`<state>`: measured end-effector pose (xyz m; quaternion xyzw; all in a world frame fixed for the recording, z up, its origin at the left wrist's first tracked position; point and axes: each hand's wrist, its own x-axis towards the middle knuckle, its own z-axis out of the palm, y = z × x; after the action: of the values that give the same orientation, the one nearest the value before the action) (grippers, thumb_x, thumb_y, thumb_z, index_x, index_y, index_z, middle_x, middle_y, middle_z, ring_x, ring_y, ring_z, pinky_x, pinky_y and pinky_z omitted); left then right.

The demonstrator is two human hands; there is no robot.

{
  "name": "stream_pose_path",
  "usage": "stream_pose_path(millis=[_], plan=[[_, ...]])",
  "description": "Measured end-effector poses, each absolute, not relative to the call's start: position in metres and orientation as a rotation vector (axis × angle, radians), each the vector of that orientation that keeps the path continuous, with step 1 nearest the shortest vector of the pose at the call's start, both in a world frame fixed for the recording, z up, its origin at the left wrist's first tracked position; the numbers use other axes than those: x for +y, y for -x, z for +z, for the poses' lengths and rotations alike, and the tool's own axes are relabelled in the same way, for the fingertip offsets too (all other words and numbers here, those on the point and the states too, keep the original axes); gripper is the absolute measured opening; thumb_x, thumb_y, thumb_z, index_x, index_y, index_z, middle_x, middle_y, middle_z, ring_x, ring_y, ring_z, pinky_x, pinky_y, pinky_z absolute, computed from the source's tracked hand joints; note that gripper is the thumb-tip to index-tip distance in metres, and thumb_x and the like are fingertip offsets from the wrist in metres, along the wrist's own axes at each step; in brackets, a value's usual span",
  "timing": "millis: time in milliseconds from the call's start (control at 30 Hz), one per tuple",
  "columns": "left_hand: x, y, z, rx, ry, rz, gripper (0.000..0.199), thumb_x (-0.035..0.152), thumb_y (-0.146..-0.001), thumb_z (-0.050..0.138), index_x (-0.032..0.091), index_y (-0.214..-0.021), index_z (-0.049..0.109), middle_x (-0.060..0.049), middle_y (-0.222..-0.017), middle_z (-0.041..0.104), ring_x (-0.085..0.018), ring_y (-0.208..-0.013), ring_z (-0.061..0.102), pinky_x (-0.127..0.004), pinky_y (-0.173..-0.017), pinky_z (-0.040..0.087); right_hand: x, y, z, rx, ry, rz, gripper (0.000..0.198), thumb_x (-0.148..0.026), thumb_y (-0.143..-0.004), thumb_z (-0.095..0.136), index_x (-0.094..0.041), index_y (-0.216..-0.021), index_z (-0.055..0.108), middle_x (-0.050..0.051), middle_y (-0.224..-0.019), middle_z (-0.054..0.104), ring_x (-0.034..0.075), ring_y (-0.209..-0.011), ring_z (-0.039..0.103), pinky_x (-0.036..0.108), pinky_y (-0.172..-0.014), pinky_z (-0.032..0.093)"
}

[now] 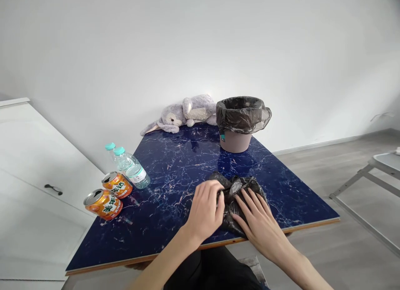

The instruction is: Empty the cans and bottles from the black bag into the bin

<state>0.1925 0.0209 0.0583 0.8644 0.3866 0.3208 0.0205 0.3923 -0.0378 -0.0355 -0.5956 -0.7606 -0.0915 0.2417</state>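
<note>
Both hands are on a crumpled black bag (240, 198) that lies on the blue table (175, 169), close to the near edge. The left hand (204, 211) rests on the left side of the bag. Its fingers are curled, and the tips press into the plastic there. The right hand (259, 223) lies flat on the right side, with its fingers spread out and pointing up over the bag. It looks like the bag is being pressed down or folded, and the step seems to be in the middle, because the bag is lumpy and bunched up. A next move would need soft, even pushing, since thin plastic slides and puffs back up. It would also need care that the bag does not slip off the near edge.

Now the count. There is 1 loose black bag under the hands. There is 1 small bin (236, 138) at the far side of the table, and it has 1 black liner over its rim. There are 2 orange cans (111, 194) at the left edge, just beside each other, and both look opened on top. There are 2 water bottles (129, 167) with teal caps right behind the cans. There is 1 grey soft toy (184, 113) lying at the back by the wall.
</note>
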Motion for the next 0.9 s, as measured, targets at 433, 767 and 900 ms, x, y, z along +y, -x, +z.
stream_pose_path(millis=[433, 767, 900], plan=[[0.101, -0.188, 0.081, 0.988, -2.067, 0.409, 0.032, 0.052, -0.088, 0.073, 0.021, -0.096, 0.070, -0.005, -0.101, 0.078, -0.025, -0.093, 0.073, -0.033, -0.082, 0.055, -0.047, -0.385, -0.029, -2.107, 1.492, -0.270, 0.072, -0.049, -0.111, 0.049, -0.018, -0.172, 0.025, 0.014, -0.175, 0.034, 0.037, -0.165, 0.024, 0.063, -0.130, 0.034], [0.082, -0.184, 0.082, 0.667, -1.930, 0.960, 0.012, 0.014, -0.089, 0.060, 0.023, -0.094, 0.053, -0.012, -0.130, 0.073, -0.027, -0.122, 0.069, -0.046, -0.104, 0.056, -0.054, -0.384, -0.024, -2.016, 1.436, -0.254, 0.064, -0.037, -0.110, 0.053, -0.017, -0.167, 0.033, 0.017, -0.179, 0.022, 0.039, -0.165, 0.021, 0.062, -0.128, 0.039], [0.077, -0.190, 0.082, 0.989, -1.888, 1.596, 0.015, 0.011, -0.094, 0.055, 0.023, -0.103, 0.055, -0.011, -0.121, 0.068, -0.023, -0.119, 0.067, -0.046, -0.108, 0.054, -0.051, -0.383, -0.023, -2.083, 1.504, -0.252, 0.061, -0.048, -0.110, 0.052, -0.014, -0.161, 0.047, 0.019, -0.176, 0.030, 0.042, -0.164, 0.022, 0.066, -0.128, 0.035]])
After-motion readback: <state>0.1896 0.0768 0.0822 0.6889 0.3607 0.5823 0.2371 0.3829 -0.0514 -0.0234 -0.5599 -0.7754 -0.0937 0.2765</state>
